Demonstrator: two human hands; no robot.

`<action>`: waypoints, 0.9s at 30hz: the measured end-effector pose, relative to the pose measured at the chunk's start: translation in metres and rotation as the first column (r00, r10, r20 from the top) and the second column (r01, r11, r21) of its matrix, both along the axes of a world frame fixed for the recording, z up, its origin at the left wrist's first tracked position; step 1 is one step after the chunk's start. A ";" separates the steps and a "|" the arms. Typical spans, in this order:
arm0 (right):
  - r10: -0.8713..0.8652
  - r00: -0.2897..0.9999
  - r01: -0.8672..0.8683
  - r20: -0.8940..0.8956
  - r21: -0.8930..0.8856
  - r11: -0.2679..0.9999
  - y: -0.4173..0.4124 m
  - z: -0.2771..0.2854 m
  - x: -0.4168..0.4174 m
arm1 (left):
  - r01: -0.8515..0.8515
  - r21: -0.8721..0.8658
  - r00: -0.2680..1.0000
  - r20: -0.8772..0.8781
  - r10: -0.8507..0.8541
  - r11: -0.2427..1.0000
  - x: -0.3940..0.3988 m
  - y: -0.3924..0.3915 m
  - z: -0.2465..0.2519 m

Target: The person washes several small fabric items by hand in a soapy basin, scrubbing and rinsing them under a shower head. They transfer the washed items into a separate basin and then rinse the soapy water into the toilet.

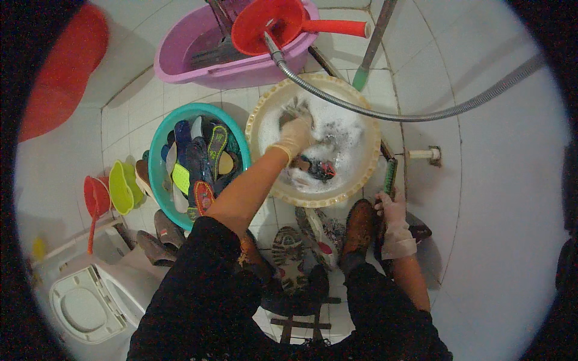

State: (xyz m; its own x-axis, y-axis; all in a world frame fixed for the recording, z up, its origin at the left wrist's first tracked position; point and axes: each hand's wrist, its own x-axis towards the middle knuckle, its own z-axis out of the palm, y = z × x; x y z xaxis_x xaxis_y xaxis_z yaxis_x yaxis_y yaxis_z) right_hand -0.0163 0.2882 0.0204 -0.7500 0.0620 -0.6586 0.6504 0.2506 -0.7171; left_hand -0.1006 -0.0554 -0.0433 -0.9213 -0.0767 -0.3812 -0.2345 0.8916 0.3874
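Observation:
My left hand [297, 131], in a pale translucent glove, reaches into a cream basin [371, 173] of white foam and water. Its fingers lie at a greyish-brown item near the basin's left side; foam and blur hide whether they hold it. Below this hand, a dark item with a red patch [327, 170] pokes out of the suds. Outside the basin at the right, my gloved right hand [392, 207] is closed on a long brush with green bristles [390, 173], bristle end away from me. Left of the basin, a teal tub [155, 180] holds several insoles and dark shoes.
A pink tub [253, 76] bears a red dipper [336, 27]; a metal shower hose [384, 117] arches over the basin. Several shoes [289, 252] lie between my feet. A red dipper [96, 194], a lime container [122, 187] and a toilet [88, 307] are at left.

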 end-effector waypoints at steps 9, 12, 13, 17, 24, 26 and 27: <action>0.055 0.998 -0.056 0.032 0.037 0.998 -0.002 0.009 0.002 | 0.154 0.027 0.951 -0.276 -0.141 0.988 0.072 0.017 0.010; 0.018 0.999 -0.018 0.043 0.012 1.000 0.000 0.013 0.002 | 0.289 -0.108 0.877 -0.369 -0.308 0.951 0.084 0.027 0.079; 0.015 0.999 -0.016 0.045 0.002 1.000 0.001 0.011 0.003 | 0.303 -0.075 0.881 -0.357 -0.310 0.950 0.090 0.028 0.084; 0.003 0.999 -0.004 0.032 0.028 1.000 0.010 0.000 0.006 | 0.390 0.094 0.830 -0.466 -0.306 0.916 0.098 0.030 0.086; -0.182 0.978 0.184 0.107 -0.016 0.983 0.015 0.010 -0.007 | 0.164 -0.080 0.862 -0.474 -0.182 0.983 0.011 -0.005 0.048; -0.152 0.983 0.154 0.102 -0.003 0.988 0.015 0.005 -0.008 | 0.043 -0.289 0.874 -0.452 -0.176 0.956 -0.012 -0.010 0.020; -0.140 0.985 0.140 0.103 0.004 0.990 0.015 0.004 -0.008 | 0.063 -0.147 0.958 -0.269 -0.102 0.987 -0.018 -0.007 0.015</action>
State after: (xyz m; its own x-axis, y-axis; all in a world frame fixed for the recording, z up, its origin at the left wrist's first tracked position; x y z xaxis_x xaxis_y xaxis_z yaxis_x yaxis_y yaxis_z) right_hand -0.0244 0.3030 0.0243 -0.6626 0.1595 -0.7318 0.7490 0.1497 -0.6455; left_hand -0.1188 -0.0625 -0.0283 -0.9942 -0.0293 -0.1038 -0.0594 0.9519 0.3007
